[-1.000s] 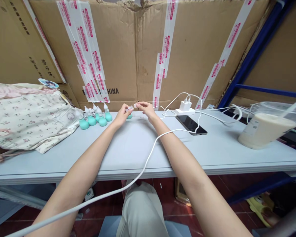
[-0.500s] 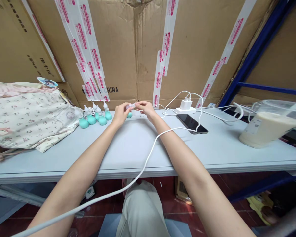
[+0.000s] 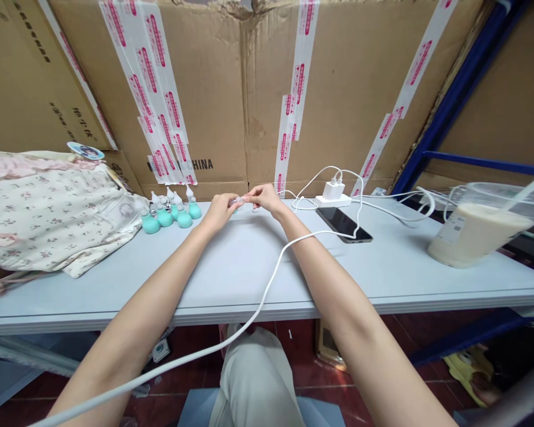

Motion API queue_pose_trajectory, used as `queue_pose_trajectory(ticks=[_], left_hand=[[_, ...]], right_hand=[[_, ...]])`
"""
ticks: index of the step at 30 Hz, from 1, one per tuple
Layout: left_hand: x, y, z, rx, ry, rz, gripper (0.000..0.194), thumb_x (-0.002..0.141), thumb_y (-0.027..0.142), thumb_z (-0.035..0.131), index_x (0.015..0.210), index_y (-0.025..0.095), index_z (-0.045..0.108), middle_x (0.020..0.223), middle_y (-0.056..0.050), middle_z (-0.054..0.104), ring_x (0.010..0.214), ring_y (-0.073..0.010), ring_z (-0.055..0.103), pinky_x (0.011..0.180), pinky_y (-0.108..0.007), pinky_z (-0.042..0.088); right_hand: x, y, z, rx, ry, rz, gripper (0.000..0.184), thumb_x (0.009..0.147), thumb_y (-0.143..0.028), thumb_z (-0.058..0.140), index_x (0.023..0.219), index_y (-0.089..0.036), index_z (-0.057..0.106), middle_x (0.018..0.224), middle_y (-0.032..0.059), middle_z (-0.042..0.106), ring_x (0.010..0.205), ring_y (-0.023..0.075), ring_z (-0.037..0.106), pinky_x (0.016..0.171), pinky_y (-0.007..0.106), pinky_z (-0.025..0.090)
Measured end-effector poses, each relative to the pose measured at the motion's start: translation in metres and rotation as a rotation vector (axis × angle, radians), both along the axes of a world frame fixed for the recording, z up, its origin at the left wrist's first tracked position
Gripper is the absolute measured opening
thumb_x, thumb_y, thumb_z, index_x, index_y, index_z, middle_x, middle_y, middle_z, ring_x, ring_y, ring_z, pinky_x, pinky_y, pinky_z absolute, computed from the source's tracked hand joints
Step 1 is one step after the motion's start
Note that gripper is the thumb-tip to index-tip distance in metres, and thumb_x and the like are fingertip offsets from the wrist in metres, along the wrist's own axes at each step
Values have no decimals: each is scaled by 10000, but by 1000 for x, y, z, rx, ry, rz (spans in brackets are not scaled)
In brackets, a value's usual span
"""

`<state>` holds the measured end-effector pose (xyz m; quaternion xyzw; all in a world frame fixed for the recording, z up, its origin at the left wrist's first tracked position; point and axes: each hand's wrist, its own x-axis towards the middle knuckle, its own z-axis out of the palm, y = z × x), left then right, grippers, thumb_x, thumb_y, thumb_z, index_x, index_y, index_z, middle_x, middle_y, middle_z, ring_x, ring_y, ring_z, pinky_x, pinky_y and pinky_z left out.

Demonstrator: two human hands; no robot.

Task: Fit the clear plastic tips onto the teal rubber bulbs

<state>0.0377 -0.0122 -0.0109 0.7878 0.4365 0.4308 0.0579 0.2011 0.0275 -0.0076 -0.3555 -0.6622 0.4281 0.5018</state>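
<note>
My left hand (image 3: 221, 209) and my right hand (image 3: 262, 197) meet over the far side of the table, fingertips pinched together. Between them is a small clear plastic piece (image 3: 238, 200), mostly covered by the fingers, so its exact shape is hard to make out. A bit of mint green shows just beneath the left fingertips; I cannot tell whether it is held or lies behind. To the left of my left hand stands a group of several mint green squeeze bulbs (image 3: 184, 219) with clear pointed nozzles, like nasal aspirators.
A floral cloth bag (image 3: 62, 213) lies at the left. On the right are a phone (image 3: 343, 224), a white charger (image 3: 333, 190) on a power strip, and a cup of milky drink (image 3: 480, 228) with a straw. A white cable (image 3: 267, 290) crosses over my right forearm. Taped cardboard (image 3: 213, 89) stands behind.
The fingers have closed further over the clear piece, so less of it shows. The mint green bit beside the fingers is now mostly covered. The view has shifted slightly.
</note>
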Motion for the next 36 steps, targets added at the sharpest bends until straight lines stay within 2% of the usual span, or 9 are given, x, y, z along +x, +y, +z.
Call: queue_pose_trajectory(ticks=[5,9,14,18,23,29,32,36], left_hand=[[-1,1,0,-13,-50,-16,172,749,306,592,730,149,661,563,9,535,544,-120,383,568,-241,273],[3,2,1,-65,-195,17,135,750,286,602,777,158,635,563,16,558,527,-117,437,564,-232,306],[6,4,-4,-106,-326,-25,150,749,294,632,818,179,564,566,31,574,500,-111,491,560,-219,351],[4,7,-10,-122,-330,-52,216,730,286,664,872,191,531,599,43,578,510,-111,505,556,-215,359],[5,6,-12,-119,-329,-85,292,732,259,663,945,200,473,650,48,596,534,-106,507,578,-218,360],[5,3,-10,-96,-321,-57,318,748,244,639,982,200,427,648,60,582,527,-99,501,572,-220,355],[5,3,-9,-95,-330,-59,325,751,251,638,990,196,426,638,62,574,517,-95,499,560,-221,356],[5,3,-9,-113,-364,-52,344,743,251,646,1011,192,438,661,47,603,522,-92,508,556,-219,361]], right_hand=[[-1,-4,0,-55,25,18,368,469,-395,859,618,-131,649,495,-22,589,421,51,505,429,170,408],[-6,-10,3,-85,79,-7,404,548,-476,811,713,-152,636,632,-12,649,482,56,561,446,152,414],[-9,-11,2,-131,157,33,527,756,-677,526,809,-166,643,774,27,677,529,55,595,470,148,416],[-7,-9,-1,-187,122,14,613,796,-714,410,822,-156,663,787,54,679,531,77,605,467,173,420],[-5,-9,-2,-165,64,30,622,793,-719,411,825,-160,681,779,59,683,540,95,607,481,191,420],[-3,-7,-3,-172,23,36,658,792,-736,376,882,-151,661,877,69,695,552,73,603,477,165,408],[0,-5,-6,-161,17,26,597,772,-709,463,912,-161,653,895,62,693,564,66,605,493,160,416],[5,-4,-8,-111,45,63,425,725,-581,638,876,-184,659,857,28,692,595,73,612,513,168,430]])
